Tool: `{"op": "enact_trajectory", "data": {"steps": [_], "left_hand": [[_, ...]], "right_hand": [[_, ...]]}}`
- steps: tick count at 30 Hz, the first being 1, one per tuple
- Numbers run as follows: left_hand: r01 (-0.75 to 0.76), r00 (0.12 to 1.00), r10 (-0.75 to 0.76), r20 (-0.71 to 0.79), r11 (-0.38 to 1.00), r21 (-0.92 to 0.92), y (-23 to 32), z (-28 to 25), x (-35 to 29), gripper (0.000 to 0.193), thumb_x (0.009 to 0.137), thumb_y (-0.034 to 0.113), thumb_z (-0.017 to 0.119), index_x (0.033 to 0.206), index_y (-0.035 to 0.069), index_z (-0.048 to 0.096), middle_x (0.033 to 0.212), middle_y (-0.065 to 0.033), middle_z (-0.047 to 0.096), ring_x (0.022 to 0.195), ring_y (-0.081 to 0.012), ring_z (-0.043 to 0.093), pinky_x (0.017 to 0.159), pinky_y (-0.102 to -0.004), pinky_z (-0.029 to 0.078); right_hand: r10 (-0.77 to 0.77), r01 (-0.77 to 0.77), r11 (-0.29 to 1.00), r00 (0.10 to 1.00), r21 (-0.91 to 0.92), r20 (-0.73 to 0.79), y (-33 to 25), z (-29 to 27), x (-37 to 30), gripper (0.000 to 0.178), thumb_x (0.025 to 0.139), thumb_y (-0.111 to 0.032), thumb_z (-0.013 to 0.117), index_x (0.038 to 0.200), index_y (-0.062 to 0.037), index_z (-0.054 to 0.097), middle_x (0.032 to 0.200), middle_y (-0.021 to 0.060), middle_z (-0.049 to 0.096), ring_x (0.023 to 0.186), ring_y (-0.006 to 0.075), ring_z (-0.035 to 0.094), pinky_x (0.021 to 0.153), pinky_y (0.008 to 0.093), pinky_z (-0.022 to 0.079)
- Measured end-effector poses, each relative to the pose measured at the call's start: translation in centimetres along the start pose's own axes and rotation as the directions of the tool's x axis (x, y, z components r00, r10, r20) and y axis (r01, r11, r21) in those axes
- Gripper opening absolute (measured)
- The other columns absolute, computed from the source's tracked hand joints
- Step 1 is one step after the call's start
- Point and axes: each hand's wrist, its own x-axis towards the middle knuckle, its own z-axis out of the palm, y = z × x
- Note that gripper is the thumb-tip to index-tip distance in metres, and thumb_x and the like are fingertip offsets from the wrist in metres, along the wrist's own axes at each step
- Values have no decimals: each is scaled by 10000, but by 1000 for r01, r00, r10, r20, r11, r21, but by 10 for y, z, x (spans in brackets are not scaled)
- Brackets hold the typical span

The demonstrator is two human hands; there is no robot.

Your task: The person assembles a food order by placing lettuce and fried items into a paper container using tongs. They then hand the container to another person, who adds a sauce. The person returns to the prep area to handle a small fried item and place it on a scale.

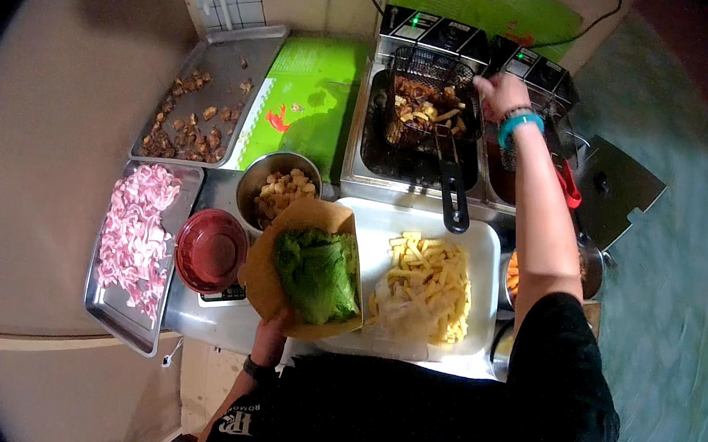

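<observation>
My left hand (271,341) grips the near left edge of a brown paper food box (270,271), its fingers partly hidden by the box. Green lettuce (316,276) lies inside the box. My right hand (504,96) is at the far right side of a wire fryer basket (434,142), fingers curled. What those fingers hold, if anything, cannot be made out. Browned pieces and pale sticks of fried food (425,108) lie in the basket. Its black handle (454,200) points toward me.
A white tray (491,238) holds cut fries (430,288). Left stand a metal bowl (245,186) of browned cubes, a red bowl (211,249), a tray of sliced raw meat (138,234) and a tray (247,44) of fried pieces. A red handle (569,185) shows beside my right forearm.
</observation>
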Motion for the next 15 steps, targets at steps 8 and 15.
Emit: {"op": "enact_trajectory", "data": {"steps": [8, 15], "left_hand": [[33, 990, -28, -141, 999, 36, -18, 0, -2, 299, 798, 136, 506, 1057, -12, 482, 994, -82, 543, 890, -209, 514, 759, -331, 438], [-109, 979, 65, -193, 969, -224, -8, 26, -13, 349, 805, 173, 499, 1110, 17, 433, 1014, -48, 499, 894, -161, 486, 788, -287, 393]], "right_hand": [[43, -72, 980, 987, -183, -155, 12, 37, 141, 343, 752, -292, 583, 983, -39, 566, 1000, 174, 553, 935, 302, 525, 793, 376, 433], [61, -77, 950, 996, -301, -63, -4, 71, 185, 410, 777, -308, 544, 1092, -49, 494, 1146, 151, 475, 1028, 302, 473, 842, 395, 408]]}}
